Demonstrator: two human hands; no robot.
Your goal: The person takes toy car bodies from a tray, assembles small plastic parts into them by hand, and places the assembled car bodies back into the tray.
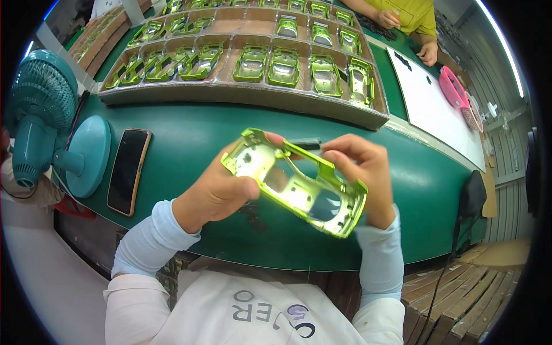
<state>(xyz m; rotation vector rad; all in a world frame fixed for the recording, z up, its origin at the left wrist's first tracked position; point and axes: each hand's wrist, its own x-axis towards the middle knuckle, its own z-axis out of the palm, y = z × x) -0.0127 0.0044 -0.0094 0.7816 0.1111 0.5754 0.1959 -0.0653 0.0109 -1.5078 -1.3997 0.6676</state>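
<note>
A bright green plastic toy car body shell [296,192] is tilted above the table with its hollow inside facing up. My left hand [221,187] grips its left end, the thumb lying on the near rim. On the far side of the shell, a small dark grey strip-shaped part [307,144] sticks out between the two hands. My right hand [365,169] pinches at the right end of this part, thumb and forefinger close together beside the shell's far edge. The other right-hand fingers are partly hidden behind the shell.
A divided cardboard tray [247,95] of green shells spans the far side of the green table [190,129]. At left are a phone [127,172] and a teal fan [43,103]. Across the table, a person [411,17] works near a white board [425,92] and pink basket [453,87].
</note>
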